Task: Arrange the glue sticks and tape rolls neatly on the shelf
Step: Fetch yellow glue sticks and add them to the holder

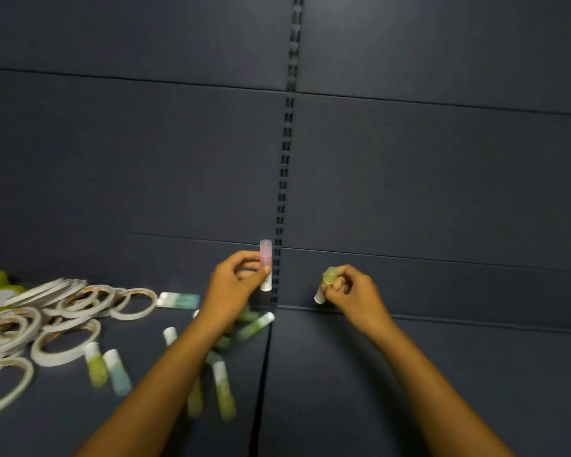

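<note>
Glue sticks first: left hand point(234, 278) pinches a pink glue stick point(265, 265) upright by the back panel's slotted strip point(282, 192); right hand point(350, 291) pinches a yellow-green glue stick point(325, 285) tilted, just above the bare right shelf point(409, 374). Roughly ten more lie loose on the left; the tape rolls point(63, 311), about a dozen, overlap too much to count.

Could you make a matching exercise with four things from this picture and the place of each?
Things:
1. pink glue stick
2. yellow-green glue stick
3. tape rolls
4. teal glue stick

Places:
A. heaped at the shelf's left
B. in the right hand
C. lying beside the tape rolls
D. in the left hand

Pairs: 1-D, 2-B, 3-A, 4-C
</note>
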Demonstrator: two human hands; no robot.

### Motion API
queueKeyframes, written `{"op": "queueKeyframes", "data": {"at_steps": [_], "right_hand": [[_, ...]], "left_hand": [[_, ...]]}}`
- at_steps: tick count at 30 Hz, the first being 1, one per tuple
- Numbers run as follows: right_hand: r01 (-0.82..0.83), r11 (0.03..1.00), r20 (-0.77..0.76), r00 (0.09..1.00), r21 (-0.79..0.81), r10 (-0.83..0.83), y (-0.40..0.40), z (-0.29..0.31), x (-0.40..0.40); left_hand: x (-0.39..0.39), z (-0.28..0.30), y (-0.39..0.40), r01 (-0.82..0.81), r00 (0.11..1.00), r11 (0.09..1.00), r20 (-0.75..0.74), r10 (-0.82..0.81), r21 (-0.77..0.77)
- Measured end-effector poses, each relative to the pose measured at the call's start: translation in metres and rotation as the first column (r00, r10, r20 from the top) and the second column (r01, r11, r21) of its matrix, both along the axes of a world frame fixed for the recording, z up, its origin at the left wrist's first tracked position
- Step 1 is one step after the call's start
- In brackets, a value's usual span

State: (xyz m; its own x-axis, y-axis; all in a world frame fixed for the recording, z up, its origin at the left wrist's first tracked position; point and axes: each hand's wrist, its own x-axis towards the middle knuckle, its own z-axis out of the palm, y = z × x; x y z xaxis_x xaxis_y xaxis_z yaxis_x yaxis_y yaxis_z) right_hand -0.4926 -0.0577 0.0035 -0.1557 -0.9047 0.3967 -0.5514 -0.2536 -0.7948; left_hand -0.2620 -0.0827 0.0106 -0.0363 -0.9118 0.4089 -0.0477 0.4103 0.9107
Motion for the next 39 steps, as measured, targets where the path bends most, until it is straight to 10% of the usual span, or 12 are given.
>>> {"op": "queueKeyframes", "data": {"at_steps": [19,39], "right_hand": [[0.378,0.923,0.063,0.925,-0.067,-0.374,0.223,-0.012,-0.309],[0.5,0.849,0.073,0.866,-0.169,-0.495,0.191,0.0,-0.551]], "left_hand": [[-0.355,-0.017,0.135,0.45,0.893,0.893,0.041,-0.449,-0.014],[-0.629,0.0,0.091,0.565,0.822,0.817,0.166,-0.545,-0.113]]}}
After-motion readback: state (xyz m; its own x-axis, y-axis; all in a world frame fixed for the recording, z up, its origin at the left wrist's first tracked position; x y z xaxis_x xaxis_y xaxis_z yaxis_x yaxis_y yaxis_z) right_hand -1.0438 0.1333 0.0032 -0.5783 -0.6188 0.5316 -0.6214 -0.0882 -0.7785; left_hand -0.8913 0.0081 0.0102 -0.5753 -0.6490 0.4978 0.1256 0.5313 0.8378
